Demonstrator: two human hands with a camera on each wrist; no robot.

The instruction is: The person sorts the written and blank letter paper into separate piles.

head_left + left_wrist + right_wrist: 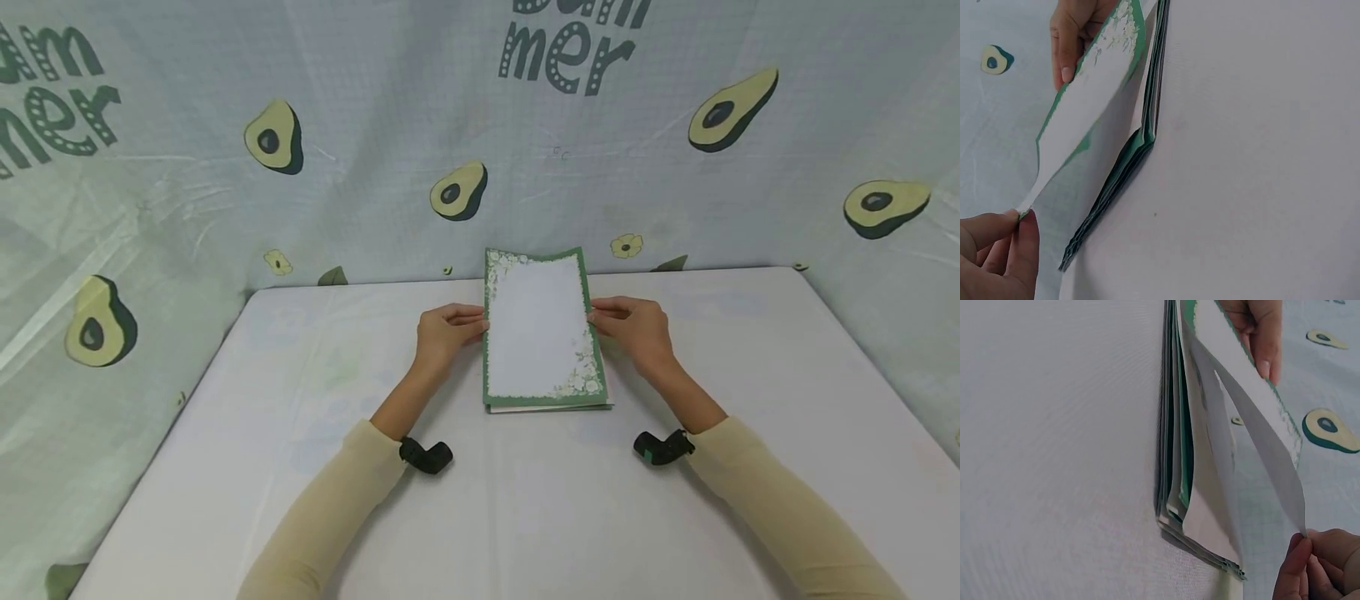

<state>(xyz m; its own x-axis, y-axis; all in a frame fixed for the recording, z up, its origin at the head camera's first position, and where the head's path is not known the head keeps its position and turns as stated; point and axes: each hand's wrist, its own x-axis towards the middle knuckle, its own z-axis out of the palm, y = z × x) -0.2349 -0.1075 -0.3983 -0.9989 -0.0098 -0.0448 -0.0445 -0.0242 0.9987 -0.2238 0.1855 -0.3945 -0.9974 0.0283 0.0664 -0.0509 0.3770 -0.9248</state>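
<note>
A sheet of paper (534, 333) with a green border and pale flowers in two corners is raised over a stack of similar sheets. My left hand (442, 335) pinches its left edge between thumb and fingers, and my right hand (637, 329) pinches the right edge. Side on, in the left wrist view, the sheet (1085, 112) bows and stands apart from most of the stack (1124, 172). The right wrist view shows the uneven edges of the stacked sheets (1175, 444) lying under it on the white surface.
A white cloth (360, 367) covers the table. Behind it hangs a pale backdrop (360, 167) printed with avocados and lettering. Black wrist devices, one on the left (426, 456) and one on the right (663, 447), sit at the beige sleeves.
</note>
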